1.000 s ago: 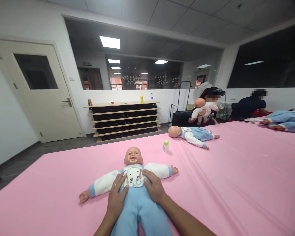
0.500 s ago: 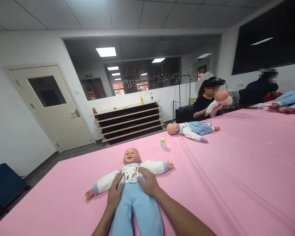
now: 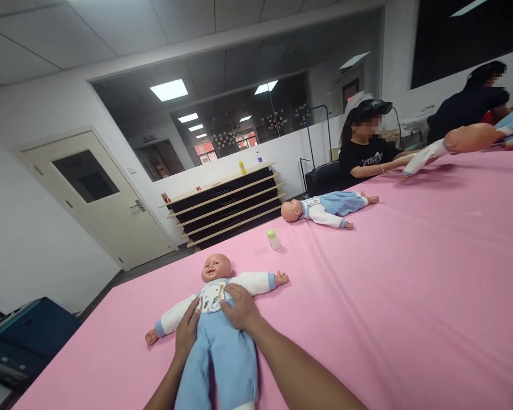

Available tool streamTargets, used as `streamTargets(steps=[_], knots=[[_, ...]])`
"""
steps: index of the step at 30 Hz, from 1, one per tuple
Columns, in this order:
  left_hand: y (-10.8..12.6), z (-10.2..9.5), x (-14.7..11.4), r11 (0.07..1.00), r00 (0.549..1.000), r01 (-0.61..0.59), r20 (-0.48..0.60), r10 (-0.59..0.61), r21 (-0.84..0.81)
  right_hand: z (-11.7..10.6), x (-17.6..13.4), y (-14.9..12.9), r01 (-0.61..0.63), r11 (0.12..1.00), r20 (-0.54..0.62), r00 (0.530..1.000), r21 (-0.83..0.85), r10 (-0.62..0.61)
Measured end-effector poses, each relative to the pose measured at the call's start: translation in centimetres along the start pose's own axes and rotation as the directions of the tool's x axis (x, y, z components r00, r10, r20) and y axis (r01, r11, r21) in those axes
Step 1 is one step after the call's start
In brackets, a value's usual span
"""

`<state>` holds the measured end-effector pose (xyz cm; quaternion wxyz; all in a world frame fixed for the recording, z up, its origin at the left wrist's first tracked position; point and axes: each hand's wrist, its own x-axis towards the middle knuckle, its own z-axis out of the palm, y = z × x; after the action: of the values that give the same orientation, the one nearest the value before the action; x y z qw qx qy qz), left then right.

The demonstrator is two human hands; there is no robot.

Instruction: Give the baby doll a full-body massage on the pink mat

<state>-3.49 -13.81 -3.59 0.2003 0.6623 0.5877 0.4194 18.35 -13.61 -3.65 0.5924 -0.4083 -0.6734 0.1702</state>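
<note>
A baby doll in light blue trousers and a white-sleeved top lies face up on the pink table, arms spread. An elephant patch covers its chest. My left hand curves along one side of the doll's torso, its fingers partly hidden by the clothing. On the opposite side, my right hand grips the torso with fingertips at the edge of the patch. Beyond the doll's outstretched hand stands a small white bottle with a green cap.
A second doll lies farther back on the pink table. Across the table, a person in black reaches toward another doll; another person sits at far right. Shelving stands behind, with a dark blue case at left.
My view has tilted and shifted. My hands stay at the doll's torso. The person across has moved the doll in their arms rightward and down toward the table.
</note>
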Motion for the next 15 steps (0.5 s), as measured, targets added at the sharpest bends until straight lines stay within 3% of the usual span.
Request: streamTargets(steps=[9, 15], knots=[[0.0, 0.2, -0.4, 0.999, 1.000, -0.006, -0.022, 0.005, -0.036, -0.2, -0.1, 0.1, 0.015, 0.999, 0.006, 1.000, -0.042, -0.015], [-0.6, 1.2, -0.4, 0.995, 0.999, -0.025, -0.045, 0.020, -0.096, -1.2, -0.4, -0.4, 0.053, 0.990, 0.087, 0.995, -0.132, -0.042]])
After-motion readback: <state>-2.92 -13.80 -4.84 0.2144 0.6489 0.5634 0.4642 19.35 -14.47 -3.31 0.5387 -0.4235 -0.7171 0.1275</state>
